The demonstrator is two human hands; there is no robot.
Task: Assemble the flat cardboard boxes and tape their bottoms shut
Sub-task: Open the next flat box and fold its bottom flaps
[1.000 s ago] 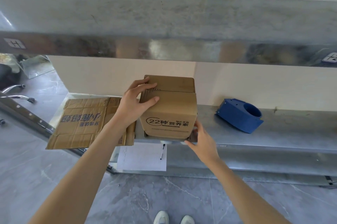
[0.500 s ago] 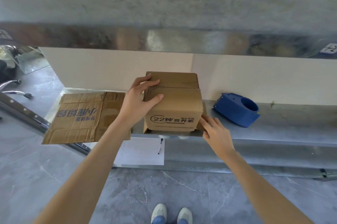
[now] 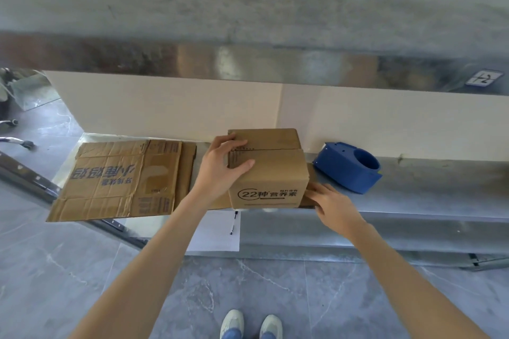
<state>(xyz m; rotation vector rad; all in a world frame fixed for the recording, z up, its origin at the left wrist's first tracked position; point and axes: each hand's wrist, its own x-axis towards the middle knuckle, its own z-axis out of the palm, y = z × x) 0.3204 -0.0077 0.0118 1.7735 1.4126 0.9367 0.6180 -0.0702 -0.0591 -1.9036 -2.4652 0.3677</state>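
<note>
Head view: the left hand (image 3: 220,170) reaches forward and clasps the upper left corner of the assembled box (image 3: 271,173), fingers over the top flaps and thumb along the near one. The right hand (image 3: 334,207) lies flat, fingers straight, on a side flap (image 3: 309,196) at the box's lower right. The box stands on a metal shelf (image 3: 440,201) between the hands. Flat cardboard (image 3: 118,178) lies left of the left hand, and a blue tape dispenser (image 3: 349,166) sits just beyond the right hand.
</note>
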